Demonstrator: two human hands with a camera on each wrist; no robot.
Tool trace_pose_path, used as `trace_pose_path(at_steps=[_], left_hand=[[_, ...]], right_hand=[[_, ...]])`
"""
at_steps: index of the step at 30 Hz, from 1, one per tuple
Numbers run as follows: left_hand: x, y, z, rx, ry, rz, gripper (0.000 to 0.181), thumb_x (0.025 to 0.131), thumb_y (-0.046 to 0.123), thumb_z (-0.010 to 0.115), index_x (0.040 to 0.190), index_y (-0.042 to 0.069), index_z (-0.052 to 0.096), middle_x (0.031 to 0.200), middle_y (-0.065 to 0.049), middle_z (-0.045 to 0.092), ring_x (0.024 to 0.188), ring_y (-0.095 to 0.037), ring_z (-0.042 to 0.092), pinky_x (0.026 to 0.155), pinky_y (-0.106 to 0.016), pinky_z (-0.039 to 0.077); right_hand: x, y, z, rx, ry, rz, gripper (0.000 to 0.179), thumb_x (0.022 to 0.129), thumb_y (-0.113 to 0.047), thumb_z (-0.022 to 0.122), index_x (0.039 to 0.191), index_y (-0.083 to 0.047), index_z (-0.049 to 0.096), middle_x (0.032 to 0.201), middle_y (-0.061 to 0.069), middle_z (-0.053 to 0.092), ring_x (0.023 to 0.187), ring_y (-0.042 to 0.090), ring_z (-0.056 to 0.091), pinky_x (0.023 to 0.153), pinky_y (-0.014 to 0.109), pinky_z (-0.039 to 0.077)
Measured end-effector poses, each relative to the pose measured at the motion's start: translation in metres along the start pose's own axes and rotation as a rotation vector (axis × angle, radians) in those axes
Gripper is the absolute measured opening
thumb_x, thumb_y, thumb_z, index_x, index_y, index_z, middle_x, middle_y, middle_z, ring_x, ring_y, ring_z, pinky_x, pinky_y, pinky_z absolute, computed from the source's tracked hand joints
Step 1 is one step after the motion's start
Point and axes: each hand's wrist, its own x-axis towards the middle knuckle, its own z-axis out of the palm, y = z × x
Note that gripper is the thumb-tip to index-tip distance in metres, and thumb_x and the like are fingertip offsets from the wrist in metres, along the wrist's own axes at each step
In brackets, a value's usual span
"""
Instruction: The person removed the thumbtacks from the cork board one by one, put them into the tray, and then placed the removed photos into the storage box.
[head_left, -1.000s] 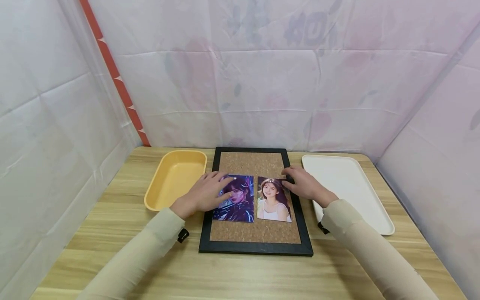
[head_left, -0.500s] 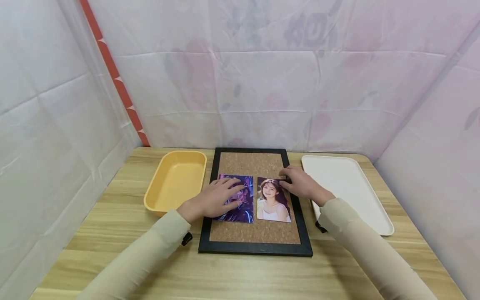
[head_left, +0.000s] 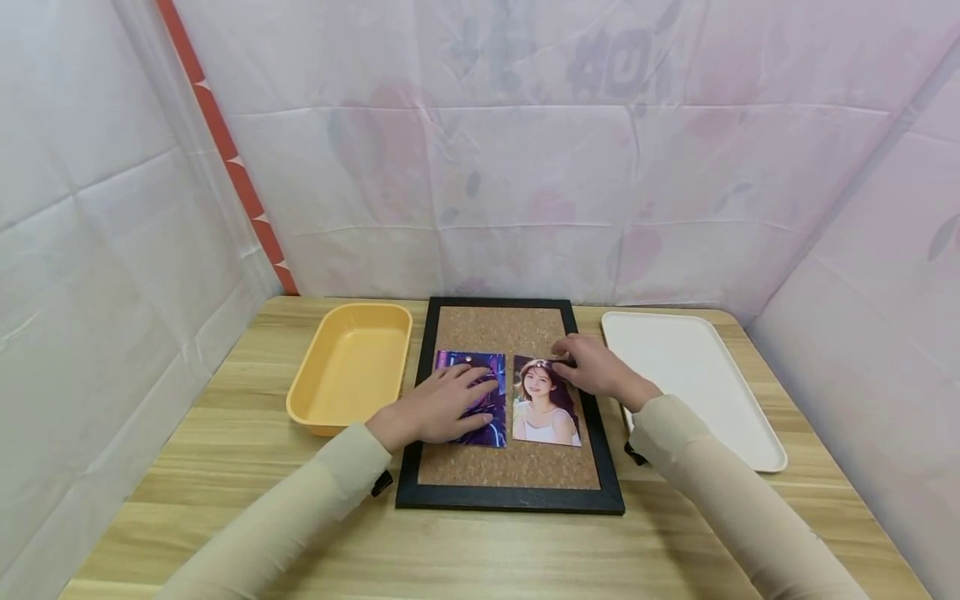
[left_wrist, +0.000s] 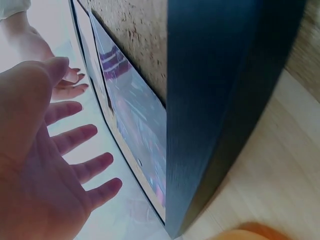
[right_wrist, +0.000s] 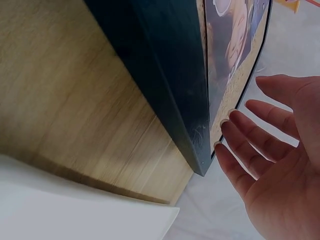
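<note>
Left hand [head_left: 438, 406] over purple photo [head_left: 482, 363], fingers spread wide. Right hand [head_left: 598, 368] by upper right corner of portrait [head_left: 545, 406], fingers loosely parted; cannot tell if touching. Photos lie side by side on corkboard [head_left: 510, 471]. Yellow tray [head_left: 354, 367] left of it, white tray [head_left: 693, 383] right.

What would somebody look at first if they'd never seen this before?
Probably the purple picture and the portrait in a white top, side by side on the black-framed cork board in the middle of the table. The left hand is over the purple one, and the right hand is at the portrait's top right corner. Next, maybe, the bright yellow tray left of the board.
</note>
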Motion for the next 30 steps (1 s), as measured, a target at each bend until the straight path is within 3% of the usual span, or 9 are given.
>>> trace_pose_path(at_steps=[18,30], left_hand=[[0.015,0.018,0.005,0.041,-0.073,0.024,0.064,0.106,0.051,0.047,0.160,0.018,0.039,0.165,-0.007,0.034,0.152,-0.034,0.030,0.122,-0.058,0.025],[0.027,0.026,0.010,0.084,-0.124,0.032,0.069,0.106,0.054,0.045,0.164,0.020,0.029,0.167,-0.005,0.030,0.154,-0.031,0.026,0.123,-0.056,0.024]], right_hand=[[0.010,-0.002,0.008,0.017,0.005,-0.036,0.022,0.095,-0.008,0.070,0.112,0.004,0.071,0.107,0.018,0.071,0.097,0.030,0.069,0.087,0.050,0.056],[0.015,-0.002,0.014,0.036,-0.006,-0.056,0.012,0.093,-0.007,0.072,0.102,0.001,0.073,0.093,0.011,0.072,0.082,0.021,0.066,0.076,0.042,0.057]])
